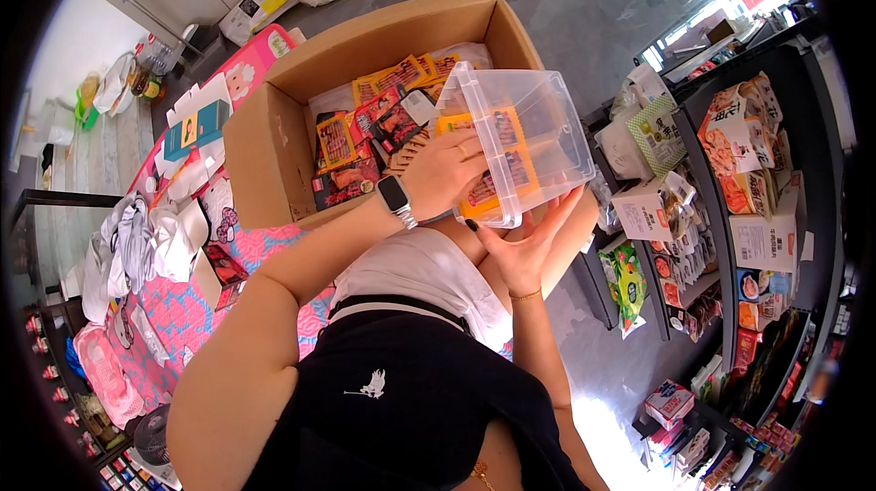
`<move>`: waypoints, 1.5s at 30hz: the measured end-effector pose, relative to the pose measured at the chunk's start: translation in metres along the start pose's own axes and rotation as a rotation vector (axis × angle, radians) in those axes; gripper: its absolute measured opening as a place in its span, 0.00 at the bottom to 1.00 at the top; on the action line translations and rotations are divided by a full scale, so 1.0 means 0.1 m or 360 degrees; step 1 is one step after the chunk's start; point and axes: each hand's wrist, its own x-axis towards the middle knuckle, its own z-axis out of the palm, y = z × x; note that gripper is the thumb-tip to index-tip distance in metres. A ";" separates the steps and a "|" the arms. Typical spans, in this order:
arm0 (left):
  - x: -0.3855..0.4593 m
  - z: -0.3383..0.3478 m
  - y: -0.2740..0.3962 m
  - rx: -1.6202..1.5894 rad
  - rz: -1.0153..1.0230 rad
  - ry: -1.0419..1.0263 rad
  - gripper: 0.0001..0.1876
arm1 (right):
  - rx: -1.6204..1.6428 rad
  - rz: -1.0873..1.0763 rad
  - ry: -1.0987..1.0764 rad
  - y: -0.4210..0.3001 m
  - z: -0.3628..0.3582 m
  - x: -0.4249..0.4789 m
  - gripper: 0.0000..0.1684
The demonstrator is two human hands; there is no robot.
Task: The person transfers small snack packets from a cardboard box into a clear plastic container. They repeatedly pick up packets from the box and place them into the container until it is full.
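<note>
In the head view, a clear plastic bin [547, 128] lies tipped on its side, its rim facing the inside of a cardboard box [383, 19]. My right hand [523, 251] supports the bin from below at its near edge, thumb by the rim. My left hand [441, 173], with a watch on the wrist, reaches to the bin's mouth; its fingertips are partly behind the clear rim, and whether they grip a packet is unclear. Yellow snack packets [506, 162] lie inside the bin. More yellow packets [404, 73] and black-and-red packets [393, 121] lie in the box.
A pink-and-blue patterned cover [178, 313] holds clothes [126, 244] and an open carton [217, 272] on the left. A teal box [196, 129] stands beside the cardboard box. Dark shelves [712, 244] with packaged food run along the right. A yellow-and-white bag [267, 1] lies beyond.
</note>
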 end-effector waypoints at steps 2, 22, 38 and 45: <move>0.03 0.21 -0.07 -0.0107 0.0071 -0.0016 0.18 | -0.0018 -0.0003 -0.0022 -0.01 0.00 0.00 0.76; 0.09 0.21 -0.09 0.0154 -0.0043 -0.0118 0.17 | -0.0440 -0.0160 -0.0027 -0.04 0.08 0.06 0.79; -1.78 -0.21 -2.29 0.0320 -0.1575 -0.0744 0.32 | -0.0367 -0.0125 -0.0026 0.12 0.04 0.01 0.79; -1.57 -0.12 -2.06 0.0497 -0.1658 -0.1167 0.57 | -0.0365 -0.0148 0.0033 0.13 0.01 0.00 0.80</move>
